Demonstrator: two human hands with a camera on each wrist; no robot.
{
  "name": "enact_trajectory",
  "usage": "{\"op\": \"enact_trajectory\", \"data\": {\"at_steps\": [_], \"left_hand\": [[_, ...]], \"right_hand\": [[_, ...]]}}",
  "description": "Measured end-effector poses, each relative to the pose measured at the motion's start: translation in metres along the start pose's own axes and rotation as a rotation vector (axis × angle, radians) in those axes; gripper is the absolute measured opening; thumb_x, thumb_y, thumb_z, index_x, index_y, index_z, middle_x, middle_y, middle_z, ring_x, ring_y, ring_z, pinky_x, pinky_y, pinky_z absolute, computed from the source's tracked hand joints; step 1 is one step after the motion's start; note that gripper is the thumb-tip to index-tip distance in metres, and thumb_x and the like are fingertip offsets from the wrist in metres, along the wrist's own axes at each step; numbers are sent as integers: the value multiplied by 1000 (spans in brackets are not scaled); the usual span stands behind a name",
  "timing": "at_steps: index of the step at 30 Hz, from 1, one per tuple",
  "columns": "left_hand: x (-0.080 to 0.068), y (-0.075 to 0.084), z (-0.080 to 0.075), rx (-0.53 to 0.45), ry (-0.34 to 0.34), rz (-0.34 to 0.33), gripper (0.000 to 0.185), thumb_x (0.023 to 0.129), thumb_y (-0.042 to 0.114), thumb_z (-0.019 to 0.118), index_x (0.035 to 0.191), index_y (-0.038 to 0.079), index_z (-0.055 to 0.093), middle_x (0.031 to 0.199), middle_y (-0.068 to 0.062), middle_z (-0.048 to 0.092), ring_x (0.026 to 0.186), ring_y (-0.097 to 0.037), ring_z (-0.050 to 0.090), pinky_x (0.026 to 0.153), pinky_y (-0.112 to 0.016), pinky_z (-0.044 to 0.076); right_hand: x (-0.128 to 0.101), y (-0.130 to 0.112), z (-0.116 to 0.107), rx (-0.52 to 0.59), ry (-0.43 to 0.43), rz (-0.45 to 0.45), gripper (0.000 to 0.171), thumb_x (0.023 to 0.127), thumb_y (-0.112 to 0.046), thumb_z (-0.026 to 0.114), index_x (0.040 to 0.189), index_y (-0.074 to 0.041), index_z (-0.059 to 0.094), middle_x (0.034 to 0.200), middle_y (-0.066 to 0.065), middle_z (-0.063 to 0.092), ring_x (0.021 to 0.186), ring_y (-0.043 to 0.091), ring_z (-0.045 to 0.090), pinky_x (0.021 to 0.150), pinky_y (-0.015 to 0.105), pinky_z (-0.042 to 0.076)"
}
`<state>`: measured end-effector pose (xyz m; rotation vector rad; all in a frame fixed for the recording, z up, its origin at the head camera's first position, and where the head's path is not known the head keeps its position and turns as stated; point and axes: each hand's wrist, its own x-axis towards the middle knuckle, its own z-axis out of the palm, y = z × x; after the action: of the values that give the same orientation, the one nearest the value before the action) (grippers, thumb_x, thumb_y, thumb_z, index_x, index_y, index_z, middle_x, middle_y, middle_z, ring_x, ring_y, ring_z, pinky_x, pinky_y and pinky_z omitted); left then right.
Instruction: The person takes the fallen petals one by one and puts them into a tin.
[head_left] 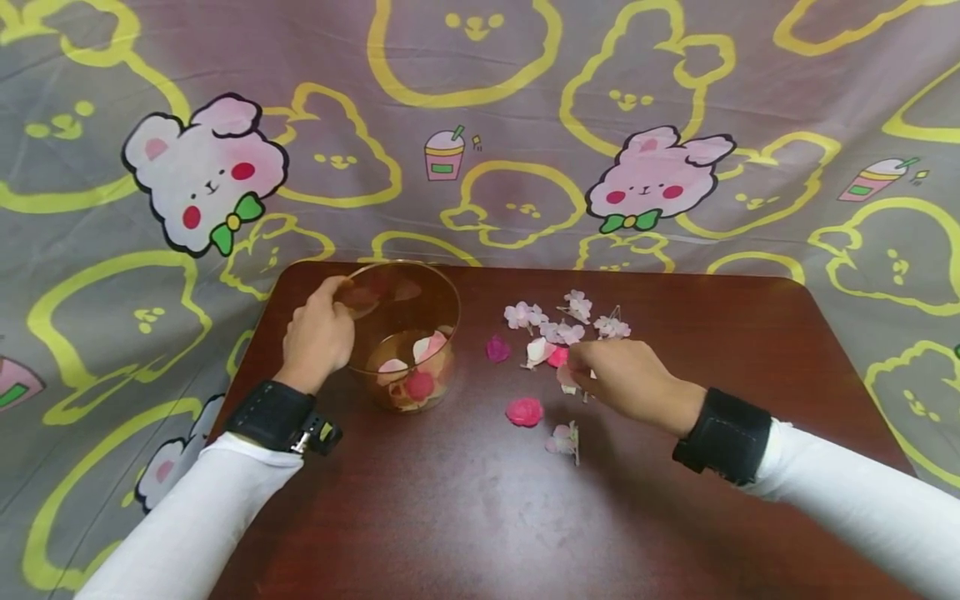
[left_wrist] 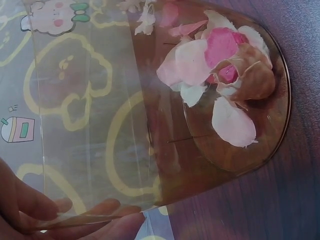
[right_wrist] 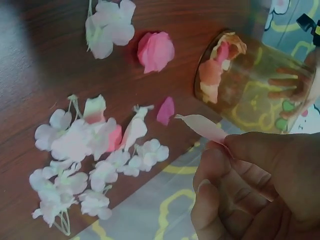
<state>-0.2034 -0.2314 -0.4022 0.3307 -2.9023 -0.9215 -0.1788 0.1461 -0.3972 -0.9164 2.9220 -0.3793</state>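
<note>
Left hand: the left hand [head_left: 318, 337] grips the rim of the clear amber-tinted plastic cup [head_left: 405, 333], fingers curled over its near-left edge; in the left wrist view the fingertips [left_wrist: 107, 210] press against the transparent wall.
Cup: it stands upright on the dark reddish-brown wooden desk [head_left: 480, 517], left of centre, with a small heap of pink, white and peach fabric petals [left_wrist: 220, 70] lying in its bottom.
Right hand: the right hand [head_left: 626, 379] pinches a single pale pink fabric petal [right_wrist: 205, 127] between thumb and forefinger — the other fingers are curled in beneath. The hand sits low over the desk, to the right of the cup and well apart from it.
Loose flowers: a cluster of white and pale pink fabric blossoms [head_left: 566, 321] lies on the desk just beyond the right hand. A small magenta petal [head_left: 497, 347] lies between the cluster and the cup. A round deep pink fabric rose head [head_left: 523, 411] lies nearer the person, with a pale pink blossom on a short stem [head_left: 564, 439] just beside it.
Sleeves: both arms wear white sleeves with black wrist straps [head_left: 723, 433].
Backdrop: a grey-mauve cloth printed with yellow outlines and pink cartoon rabbits [head_left: 206, 171] hangs behind the desk — it also drapes around the sides.
</note>
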Motion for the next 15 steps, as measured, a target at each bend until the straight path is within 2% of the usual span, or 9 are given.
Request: {"op": "enact_trajectory", "data": {"at_steps": [7,11,15], "left_hand": [[0,1,1,-7,-5,3,46,106,19,29,149,18,45,126,-25,63,77,-38,60,55,-39,38],[0,1,1,-5,-3,-5,46,106,19,29,149,19,45,127,-25,63,77,-39,61,56,-40,39],[0,1,0,-4,-1,-9,46,106,20,30,149,19,45,131,-25,62,84,-42,63,60,-43,41]], "right_hand": [[13,-12,8,15,-22,-22,9,89,-18,77,86,-14,70,64,-6,57,59,10,48,53,25,38],[19,-18,8,40,-8,-38,11,91,-17,75,83,-14,69,63,-7,53,58,9,45,50,25,33],[25,-21,7,42,15,-54,13,92,-17,74,80,-14,70,61,-7,50,57,10,44,48,25,30]]}}
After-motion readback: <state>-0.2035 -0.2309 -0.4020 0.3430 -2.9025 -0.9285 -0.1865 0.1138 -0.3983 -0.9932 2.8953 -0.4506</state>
